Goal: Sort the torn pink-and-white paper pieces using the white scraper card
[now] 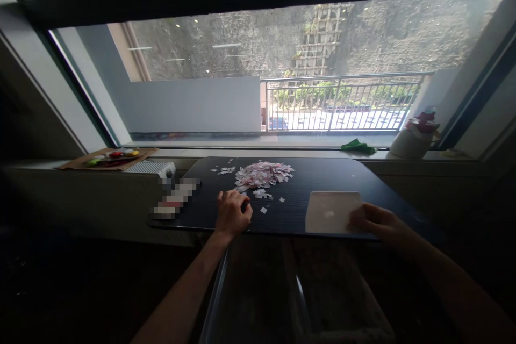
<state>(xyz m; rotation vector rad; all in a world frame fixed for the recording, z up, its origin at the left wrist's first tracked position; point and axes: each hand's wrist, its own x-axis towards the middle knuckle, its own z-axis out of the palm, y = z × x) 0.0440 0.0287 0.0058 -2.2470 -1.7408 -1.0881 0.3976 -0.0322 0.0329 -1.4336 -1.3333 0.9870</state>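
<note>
A heap of small pale paper pieces lies toward the back of the dark table, with a few loose pieces in front of it. My left hand is close to the front of that heap, its fingers curled inward. Whatever its fingertips may hold is hidden. At the right, a flat, pale, squarish plastic piece, perhaps a shallow tray or a lid, rests by the table's front edge. My right hand grips its right side between thumb and fingers.
Blurred-out items lie along the table's left edge. Beyond it are a white ridged device and a brown board with colourful objects. A green cloth and a pale container stand on the windowsill.
</note>
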